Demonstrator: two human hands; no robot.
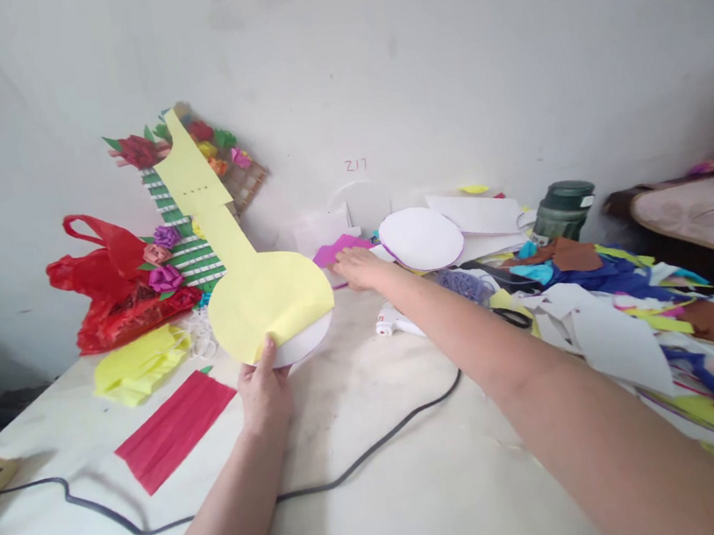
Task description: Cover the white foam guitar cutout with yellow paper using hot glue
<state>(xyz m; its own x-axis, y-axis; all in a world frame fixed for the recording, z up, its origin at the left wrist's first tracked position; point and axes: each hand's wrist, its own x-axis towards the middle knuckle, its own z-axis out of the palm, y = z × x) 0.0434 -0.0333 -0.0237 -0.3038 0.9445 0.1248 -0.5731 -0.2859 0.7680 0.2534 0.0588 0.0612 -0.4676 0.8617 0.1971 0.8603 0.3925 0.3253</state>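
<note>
My left hand (267, 395) is closed on the lower edge of a yellow paper cutout (268, 293), thumb on top. The cutout has a round body, a long neck and a notched head, like a banjo or guitar. White backing shows at its lower right, where the yellow layer does not cover it. My right hand (357, 267) reaches far forward to a piece of magenta paper (342, 247), its fingers bent down and together at the paper's edge; the fingertips are partly hidden. Just right of that hand, a white paper disc (421, 239) with a purple rim rests on other white sheets.
A white glue gun (397, 321) lies under my right forearm. Its black cord (334, 483) crosses the table. Red crepe paper (177, 430), yellow crepe paper (141, 366) and a red bag (111, 289) lie left. Paper scraps (611, 329) and a dark green flask (563, 212) stand right.
</note>
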